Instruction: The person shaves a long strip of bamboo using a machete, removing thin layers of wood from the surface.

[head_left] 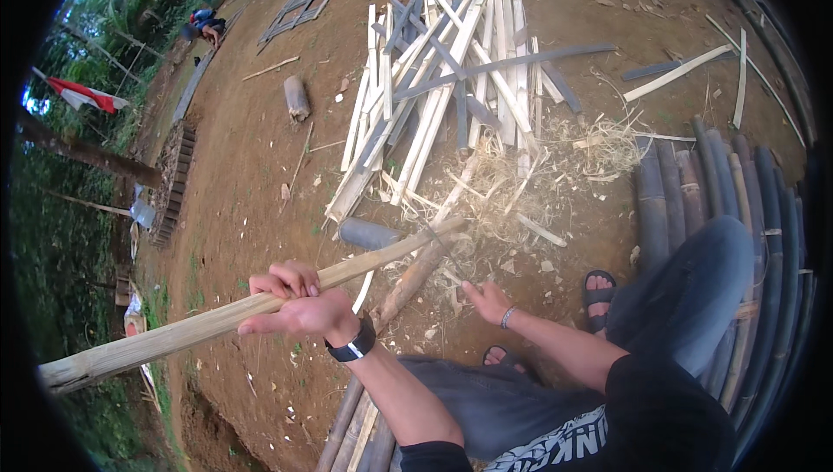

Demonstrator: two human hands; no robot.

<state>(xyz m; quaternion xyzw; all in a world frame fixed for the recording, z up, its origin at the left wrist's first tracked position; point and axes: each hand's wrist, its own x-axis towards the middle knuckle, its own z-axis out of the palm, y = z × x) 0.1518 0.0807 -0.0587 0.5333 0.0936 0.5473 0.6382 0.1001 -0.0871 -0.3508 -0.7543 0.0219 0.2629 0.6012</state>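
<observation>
A long split bamboo piece (pixel 195 323) runs from the lower left toward the middle, its far end over the ground by the shavings. My left hand (pixel 299 303) is closed around it, fingers over the top, with a dark watch on the wrist. Beyond the far end, my right hand (pixel 488 301) is closed on the handle of a knife. The thin blade of the knife (pixel 444 245) points up and left, close to the bamboo's far end; whether they touch I cannot tell. The handle is mostly hidden in my fingers.
A pile of split bamboo strips (pixel 460 73) lies ahead, with curly shavings (pixel 512 177) at its near side. A bamboo log (pixel 403 285) lies below my work. I sit on a bamboo bench (pixel 694 186). Another person (pixel 208 28) crouches at the far left.
</observation>
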